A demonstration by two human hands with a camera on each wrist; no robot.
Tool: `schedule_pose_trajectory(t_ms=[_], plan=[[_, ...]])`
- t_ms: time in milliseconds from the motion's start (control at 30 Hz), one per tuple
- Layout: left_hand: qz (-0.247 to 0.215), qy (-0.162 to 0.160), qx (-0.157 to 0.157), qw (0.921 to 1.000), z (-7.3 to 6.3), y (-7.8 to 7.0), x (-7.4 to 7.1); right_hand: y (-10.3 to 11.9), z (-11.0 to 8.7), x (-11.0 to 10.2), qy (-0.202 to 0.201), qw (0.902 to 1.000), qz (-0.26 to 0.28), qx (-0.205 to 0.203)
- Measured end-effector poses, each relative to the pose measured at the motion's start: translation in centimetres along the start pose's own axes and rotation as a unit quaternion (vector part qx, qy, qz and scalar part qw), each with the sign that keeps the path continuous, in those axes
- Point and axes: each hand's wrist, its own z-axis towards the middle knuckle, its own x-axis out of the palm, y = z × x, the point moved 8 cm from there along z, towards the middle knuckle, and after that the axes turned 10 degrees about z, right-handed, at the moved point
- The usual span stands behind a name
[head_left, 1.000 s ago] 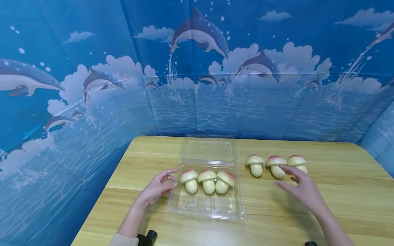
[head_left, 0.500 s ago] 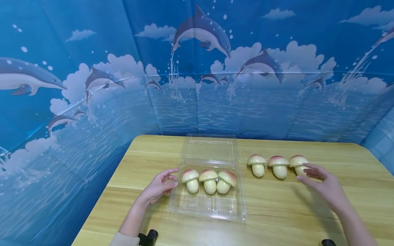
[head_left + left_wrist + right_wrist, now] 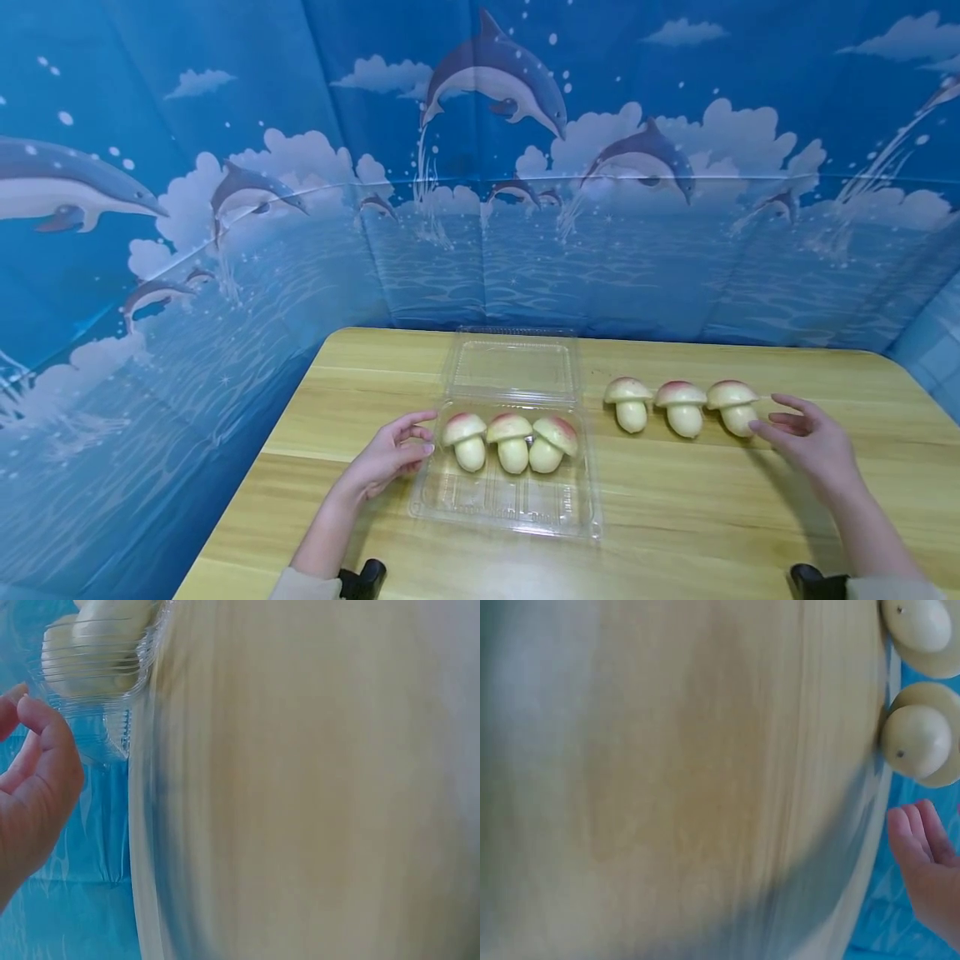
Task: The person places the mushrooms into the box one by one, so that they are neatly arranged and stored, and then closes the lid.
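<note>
An open clear plastic clamshell box (image 3: 507, 508) holds three mushroom-shaped pieces in a row, with pale stems and pink-tinged caps, among them a middle mushroom (image 3: 511, 446). At the box's left wall my left hand (image 3: 386, 456) hovers with loosely bent fingers and nothing in its grasp. To the right of the box, three more mushrooms lie in a line on the table. My right hand (image 3: 813, 437) is beside the rightmost mushroom (image 3: 733, 408), its thumb tip right at the stem and the other fingers spread loosely to the right. That mushroom's stem end (image 3: 916, 742) faces the right wrist view.
The box's lid (image 3: 513, 367) lies folded back toward the far table edge. A light wooden table (image 3: 675, 533) bears everything. Behind it hangs a blue dolphin-print curtain (image 3: 480, 250). A black wrist device (image 3: 363, 577) sits on the left forearm.
My right hand has moved rightward from over the middle loose mushroom, past the rightmost one, to its right side. The left hand and the mushrooms have stayed in place.
</note>
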Motion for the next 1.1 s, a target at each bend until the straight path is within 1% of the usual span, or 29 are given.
schedule_pose_trajectory(t_ms=[133,233,367,600,700,1100], plan=[[0.0,-0.001,-0.001,1.0,0.0,-0.1,0.0,-1.1,0.7,0.1,0.021,0.9993,-0.003,0.031],[-0.001,0.001,0.0,1.0,0.0,-0.1,0.0,-1.6,1.2,0.2,0.036,0.9982,-0.02,0.045],[-0.002,0.003,0.0,1.0,-0.1,-0.2,0.0,-1.9,1.7,0.3,0.054,0.997,-0.026,0.049],[0.002,0.004,0.0,1.0,-0.1,-0.2,0.0,-2.1,2.3,0.6,0.075,0.9959,0.008,0.049],[0.002,0.003,-0.001,1.0,-0.1,-0.2,0.0,-2.2,2.5,0.7,0.084,0.9951,0.012,0.052],[0.009,0.001,-0.001,1.0,0.0,-0.2,-0.1,-1.9,2.8,1.3,0.104,0.9925,-0.007,0.065]])
